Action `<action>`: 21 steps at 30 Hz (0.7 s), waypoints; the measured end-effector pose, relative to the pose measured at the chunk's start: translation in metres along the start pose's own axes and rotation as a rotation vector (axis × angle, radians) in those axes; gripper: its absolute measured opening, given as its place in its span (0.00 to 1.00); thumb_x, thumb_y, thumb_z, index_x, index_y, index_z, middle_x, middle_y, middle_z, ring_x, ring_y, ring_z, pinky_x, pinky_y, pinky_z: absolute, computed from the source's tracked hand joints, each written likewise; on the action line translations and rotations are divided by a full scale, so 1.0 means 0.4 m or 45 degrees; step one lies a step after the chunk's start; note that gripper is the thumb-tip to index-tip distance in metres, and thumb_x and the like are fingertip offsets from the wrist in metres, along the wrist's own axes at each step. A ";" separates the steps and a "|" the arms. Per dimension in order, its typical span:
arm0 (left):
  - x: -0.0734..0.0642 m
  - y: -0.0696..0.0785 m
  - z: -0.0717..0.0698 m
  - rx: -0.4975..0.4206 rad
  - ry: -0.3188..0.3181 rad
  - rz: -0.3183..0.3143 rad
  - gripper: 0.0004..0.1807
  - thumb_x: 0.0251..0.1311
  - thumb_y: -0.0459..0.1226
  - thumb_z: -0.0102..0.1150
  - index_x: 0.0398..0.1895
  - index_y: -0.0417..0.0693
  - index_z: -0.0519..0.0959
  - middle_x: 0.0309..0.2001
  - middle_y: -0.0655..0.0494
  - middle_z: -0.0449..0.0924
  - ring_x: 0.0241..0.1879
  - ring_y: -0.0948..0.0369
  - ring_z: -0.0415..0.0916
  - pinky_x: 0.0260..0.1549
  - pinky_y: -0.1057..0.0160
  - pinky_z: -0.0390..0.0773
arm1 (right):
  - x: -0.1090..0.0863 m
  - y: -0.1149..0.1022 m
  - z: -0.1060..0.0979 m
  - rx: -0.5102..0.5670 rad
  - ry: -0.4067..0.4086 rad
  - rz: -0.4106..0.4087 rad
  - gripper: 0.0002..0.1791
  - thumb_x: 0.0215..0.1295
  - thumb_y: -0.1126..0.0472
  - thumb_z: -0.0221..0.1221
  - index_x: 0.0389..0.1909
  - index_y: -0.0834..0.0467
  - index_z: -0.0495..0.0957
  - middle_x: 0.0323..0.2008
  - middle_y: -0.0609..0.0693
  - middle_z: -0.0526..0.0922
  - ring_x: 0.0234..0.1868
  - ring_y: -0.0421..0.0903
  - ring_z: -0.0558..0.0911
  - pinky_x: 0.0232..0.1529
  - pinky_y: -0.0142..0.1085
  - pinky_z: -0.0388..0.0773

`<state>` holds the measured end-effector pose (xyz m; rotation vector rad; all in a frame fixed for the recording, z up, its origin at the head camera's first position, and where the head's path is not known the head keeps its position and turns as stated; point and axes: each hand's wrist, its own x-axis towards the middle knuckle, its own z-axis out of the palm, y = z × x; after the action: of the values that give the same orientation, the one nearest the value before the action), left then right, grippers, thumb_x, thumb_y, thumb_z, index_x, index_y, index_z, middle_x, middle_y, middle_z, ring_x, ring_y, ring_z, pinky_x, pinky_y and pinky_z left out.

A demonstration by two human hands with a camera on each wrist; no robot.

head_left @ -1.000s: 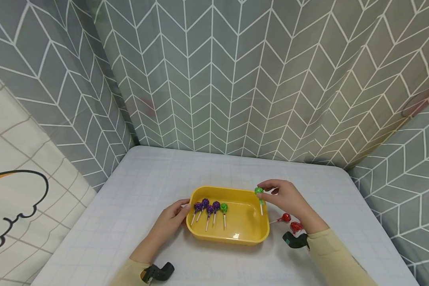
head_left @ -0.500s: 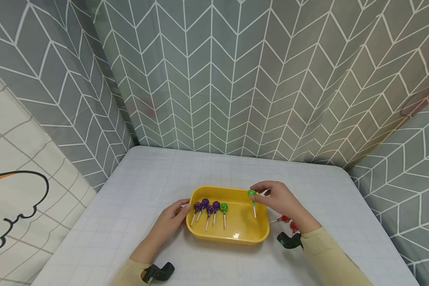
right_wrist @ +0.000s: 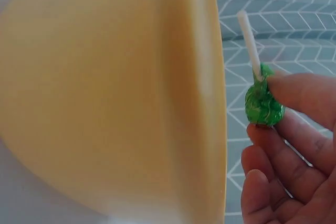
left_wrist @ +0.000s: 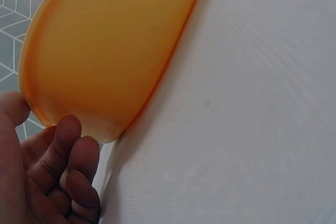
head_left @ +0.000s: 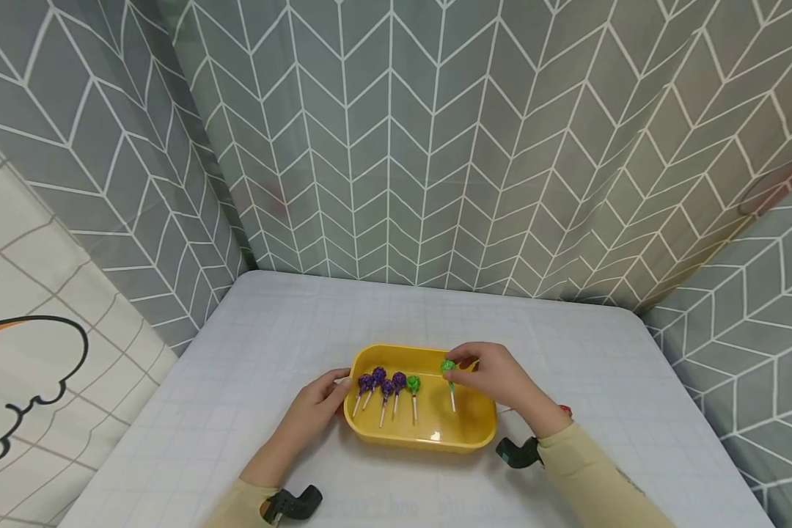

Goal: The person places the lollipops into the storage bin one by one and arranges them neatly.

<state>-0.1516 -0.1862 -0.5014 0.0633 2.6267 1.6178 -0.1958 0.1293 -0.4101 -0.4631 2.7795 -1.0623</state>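
A yellow tray (head_left: 471, 433) lies on the table, several purple lollipops (head_left: 386, 386) in its left half and a green lollipop (head_left: 413, 383) to the right of them. My left hand (head_left: 318, 402) holds the tray's left end, thumb at the rim; the left wrist view has the fingers (left_wrist: 67, 135) curled against the tray wall (left_wrist: 110, 51). Over the tray's right half, my right hand (head_left: 495, 372) pinches a second green lollipop (head_left: 448, 365) by its wrapped head, between thumb and fingers. Its white stick points down toward the tray in the head view.
A red lollipop (head_left: 567, 410) shows partly from behind my right wrist, on the table right of the tray. White cloth (head_left: 290, 315) covers the table. Patterned grey curtains (head_left: 409, 147) hang behind and at the sides. Each wrist wears a black device (head_left: 293, 503).
My right hand has moved left over the tray with the green lollipop and come slightly lower. The red lollipops are now mostly hidden by my right arm. The left hand and tray stay put.
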 end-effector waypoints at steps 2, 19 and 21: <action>0.000 0.000 0.001 -0.001 0.002 0.000 0.20 0.58 0.59 0.46 0.52 0.69 0.71 0.28 0.60 0.77 0.27 0.61 0.75 0.29 0.63 0.75 | 0.003 -0.005 0.007 -0.023 -0.004 0.012 0.14 0.46 0.44 0.66 0.35 0.41 0.80 0.32 0.36 0.77 0.35 0.40 0.73 0.34 0.33 0.73; 0.004 -0.003 0.001 0.005 -0.009 0.011 0.20 0.59 0.58 0.45 0.53 0.68 0.71 0.28 0.60 0.77 0.27 0.61 0.75 0.29 0.63 0.75 | 0.015 -0.012 0.049 -0.076 -0.088 -0.023 0.13 0.48 0.48 0.66 0.35 0.46 0.80 0.29 0.38 0.77 0.32 0.41 0.74 0.31 0.33 0.72; 0.004 -0.004 0.001 0.008 -0.007 0.012 0.20 0.59 0.58 0.45 0.53 0.69 0.71 0.28 0.60 0.77 0.27 0.61 0.75 0.29 0.63 0.74 | 0.017 -0.009 0.053 -0.097 -0.103 -0.036 0.12 0.48 0.48 0.66 0.34 0.46 0.80 0.28 0.38 0.77 0.31 0.40 0.74 0.31 0.33 0.72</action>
<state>-0.1532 -0.1865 -0.5028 0.0807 2.6315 1.6106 -0.1965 0.1111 -0.4235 -0.5434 2.7574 -0.9246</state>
